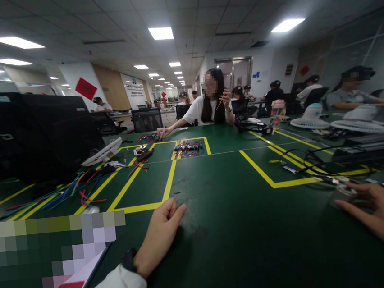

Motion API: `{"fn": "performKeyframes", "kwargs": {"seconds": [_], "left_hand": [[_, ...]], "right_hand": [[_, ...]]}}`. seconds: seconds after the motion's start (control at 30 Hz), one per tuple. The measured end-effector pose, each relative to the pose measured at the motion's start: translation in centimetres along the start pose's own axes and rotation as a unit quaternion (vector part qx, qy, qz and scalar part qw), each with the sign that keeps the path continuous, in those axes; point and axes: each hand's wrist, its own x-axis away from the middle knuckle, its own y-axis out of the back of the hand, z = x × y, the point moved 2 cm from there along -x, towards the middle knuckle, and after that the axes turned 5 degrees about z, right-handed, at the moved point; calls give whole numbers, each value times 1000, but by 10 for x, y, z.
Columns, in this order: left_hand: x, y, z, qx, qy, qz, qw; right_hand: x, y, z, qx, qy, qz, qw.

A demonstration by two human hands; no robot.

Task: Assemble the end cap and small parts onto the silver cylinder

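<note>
My left hand (161,234) rests on the green table mat (234,230) with its fingers curled loosely together and nothing in them, beside a yellow taped rectangle (143,206). My right hand (382,216) lies at the right edge with fingers stretched out flat, its fingertips on a small dark device (344,191) with black cables. A black watch (128,260) sits on my left wrist, above a white sleeve.
Loose red and blue wires (64,194) lie at the left near a white fan grille (103,153). A bundle of coloured wires (188,148) sits mid-table. A person in white (209,108) sits opposite. White fans (359,121) and a pink bottle (277,114) stand at the right.
</note>
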Motion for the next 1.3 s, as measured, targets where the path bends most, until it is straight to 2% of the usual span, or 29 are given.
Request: {"fn": "performKeyframes", "kwargs": {"seconds": [0.1, 0.2, 0.3, 0.4, 0.5, 0.57, 0.6, 0.67, 0.73, 0.8, 0.93, 1.0, 1.1, 1.2, 1.23, 1.3], "left_hand": [[0, -1, 0, 6, 5, 4, 1000], [1, -2, 0, 17, 5, -7, 1000], [2, -2, -3, 19, 0, -16, 1000], [2, -1, -4, 10, 1, -8, 1000], [1, -1, -4, 1, 4, -2, 1000], [0, -1, -2, 1, 2, -2, 1000], [0, -1, -2, 3, -1, -3, 1000], [-1, -2, -1, 9, -5, -5, 1000], [-1, -2, 0, 15, -7, -10, 1000], [-1, -2, 0, 20, -9, -18, 1000], [-1, -2, -1, 24, -10, -19, 999], [0, -1, -2, 29, -9, -21, 999], [1, -1, -3, 34, -6, -24, 999], [1, -1, -3, 31, -4, -24, 999], [1, -1, -2, 30, -4, -25, 999], [1, -1, -2, 28, -3, -23, 999]], "right_hand": [[0, 0, 6, 10, 9, 3, 1000], [-2, -4, 9, -61, -1, 9, 998], [-6, -9, 7, -128, 18, -9, 992], [-7, -9, 5, -142, 28, -15, 989], [-4, -3, 14, -108, -3, 1, 994], [-1, 0, 29, -148, -41, -8, 988], [0, 0, 38, -213, -67, -16, 975], [1, -8, 60, -373, -119, -11, 920], [3, -23, 85, -487, -141, 23, 861], [7, -42, 112, -536, -129, 83, 830], [26, -75, 169, -580, -46, 227, 781], [39, -86, 194, -568, 29, 263, 780], [58, -94, 224, -498, 185, 264, 805], [71, -98, 239, -382, 360, 214, 824], [74, -99, 241, -349, 400, 203, 823], [78, -101, 244, -306, 437, 208, 820]]}}
